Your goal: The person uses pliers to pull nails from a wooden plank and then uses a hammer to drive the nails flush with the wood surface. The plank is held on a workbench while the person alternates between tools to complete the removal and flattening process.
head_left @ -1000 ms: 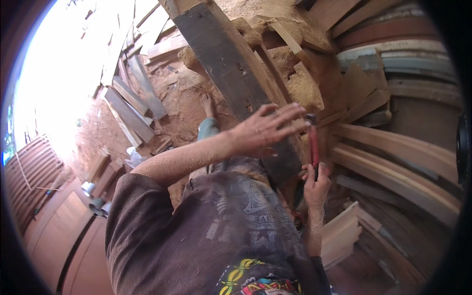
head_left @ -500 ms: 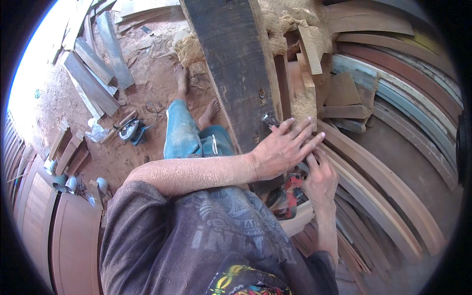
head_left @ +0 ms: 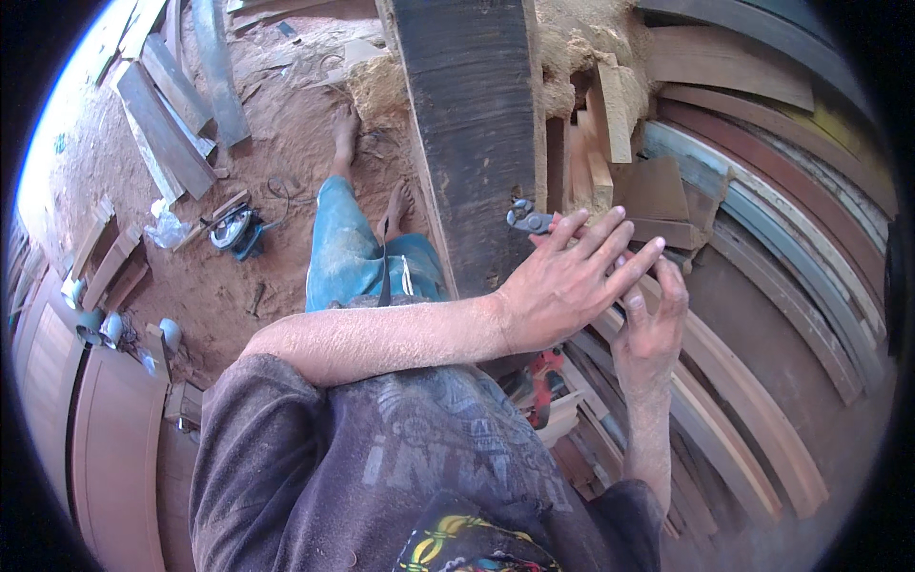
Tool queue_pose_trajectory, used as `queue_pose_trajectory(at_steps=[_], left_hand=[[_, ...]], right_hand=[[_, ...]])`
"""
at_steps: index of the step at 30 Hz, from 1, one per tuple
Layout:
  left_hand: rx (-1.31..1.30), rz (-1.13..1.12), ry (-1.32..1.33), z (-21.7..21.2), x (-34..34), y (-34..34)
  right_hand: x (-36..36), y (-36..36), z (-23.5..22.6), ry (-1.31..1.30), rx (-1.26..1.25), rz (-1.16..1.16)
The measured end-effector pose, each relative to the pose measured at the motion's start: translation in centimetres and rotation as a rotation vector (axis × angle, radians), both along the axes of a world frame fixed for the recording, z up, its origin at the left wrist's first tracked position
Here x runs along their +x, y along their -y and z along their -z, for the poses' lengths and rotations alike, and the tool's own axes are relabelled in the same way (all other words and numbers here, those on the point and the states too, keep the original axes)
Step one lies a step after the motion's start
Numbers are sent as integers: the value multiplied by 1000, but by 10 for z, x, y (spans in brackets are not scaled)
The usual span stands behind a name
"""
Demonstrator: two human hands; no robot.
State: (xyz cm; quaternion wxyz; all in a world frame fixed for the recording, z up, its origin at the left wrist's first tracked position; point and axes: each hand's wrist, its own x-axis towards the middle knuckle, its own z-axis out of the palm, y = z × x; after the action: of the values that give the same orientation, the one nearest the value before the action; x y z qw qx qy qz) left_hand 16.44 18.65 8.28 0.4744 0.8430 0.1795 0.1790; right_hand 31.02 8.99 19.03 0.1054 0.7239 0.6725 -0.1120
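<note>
Pincers under a spread left hand, with a bent right hand just beside it.
Reckoned from the left hand, a blue power saw lies at 10 o'clock on the dirt floor, then a leg in blue trousers at 9 to 10. A wide dark plank runs up toward 11 to 12. The pincers' metal head shows in front of the plank at 11 o'clock, its red handle passing beneath the left hand, whose fingers are wide apart and nearly straight. A red tool sits at 6. The right hand, at 4, has half-curled fingers near the left fingertips; I cannot tell whether they grip the handle. Long boards lie beyond, at 4.
</note>
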Motion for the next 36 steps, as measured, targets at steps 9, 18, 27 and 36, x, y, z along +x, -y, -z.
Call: queue_pose_trajectory(at_steps=[9,18,27,36], left_hand=[[-45,-192,27,12,15,6],[-64,-291,118,35,29,-18],[-52,-468,267,35,40,-29],[-32,-502,199,33,42,-34]], right_hand=[[27,-20,11,50,88,-217],[29,-59,-4,25,63,-251],[13,-63,27,-1356,668,514],[0,-104,73,-1867,982,686]])
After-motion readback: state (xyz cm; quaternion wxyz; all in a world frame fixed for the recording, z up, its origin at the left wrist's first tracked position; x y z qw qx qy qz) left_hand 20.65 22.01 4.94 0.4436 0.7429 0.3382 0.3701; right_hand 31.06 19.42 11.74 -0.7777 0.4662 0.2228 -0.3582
